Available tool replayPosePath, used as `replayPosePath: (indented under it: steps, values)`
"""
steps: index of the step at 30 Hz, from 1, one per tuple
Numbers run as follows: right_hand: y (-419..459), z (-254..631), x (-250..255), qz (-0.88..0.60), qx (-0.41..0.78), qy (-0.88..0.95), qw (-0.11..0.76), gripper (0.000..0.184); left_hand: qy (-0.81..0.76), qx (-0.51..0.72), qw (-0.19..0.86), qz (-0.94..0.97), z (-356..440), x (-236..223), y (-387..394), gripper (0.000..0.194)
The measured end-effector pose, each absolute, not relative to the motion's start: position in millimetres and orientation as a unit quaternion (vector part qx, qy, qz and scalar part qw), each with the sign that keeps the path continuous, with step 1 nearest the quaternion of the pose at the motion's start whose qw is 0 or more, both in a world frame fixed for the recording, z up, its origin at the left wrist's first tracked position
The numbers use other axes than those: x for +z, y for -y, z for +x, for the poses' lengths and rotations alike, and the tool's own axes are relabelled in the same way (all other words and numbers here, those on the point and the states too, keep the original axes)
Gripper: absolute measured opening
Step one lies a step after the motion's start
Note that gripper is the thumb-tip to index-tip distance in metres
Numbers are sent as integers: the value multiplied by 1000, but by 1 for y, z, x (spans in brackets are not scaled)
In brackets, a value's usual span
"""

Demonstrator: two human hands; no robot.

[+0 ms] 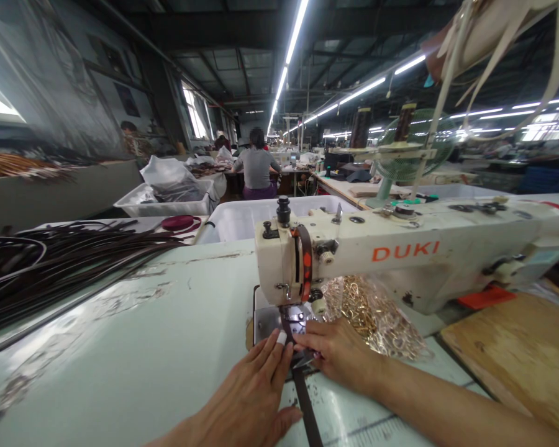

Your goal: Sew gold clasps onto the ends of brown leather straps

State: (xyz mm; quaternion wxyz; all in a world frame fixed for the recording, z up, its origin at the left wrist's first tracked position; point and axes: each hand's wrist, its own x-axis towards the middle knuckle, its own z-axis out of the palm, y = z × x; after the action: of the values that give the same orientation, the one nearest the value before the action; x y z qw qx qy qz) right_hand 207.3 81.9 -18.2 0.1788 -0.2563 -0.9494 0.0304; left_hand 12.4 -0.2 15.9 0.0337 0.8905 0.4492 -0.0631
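A long dark brown strap [307,406] runs from the table's front edge up to the needle area of a white sewing machine [354,242]. My left hand [256,385] lies with its fingers stretched out on and beside the strap, just in front of the presser foot; one fingertip wears a white wrap [282,337]. From the right, my right hand [340,351] has its fingers curled together, the tips at the strap's edge by the metal needle plate [268,323]. Its grip is partly hidden. Behind that hand lies a clear plastic bag of gold metal hardware [358,304].
Dark straps [74,261] are heaped on the left, near a maroon coil [181,222]. A white bin [233,217] stands behind the machine. At right are a wooden board [517,354] and a red piece [487,297]. Another person [256,164] sits ahead, facing away.
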Motion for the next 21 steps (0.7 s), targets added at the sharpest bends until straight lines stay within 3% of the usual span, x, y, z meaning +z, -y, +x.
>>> replayPosePath:
  steps: [21]
  values:
    - [-82,207,-17,-256,31,950,179,20,-436,-7,-31,900,7,21,-1,52]
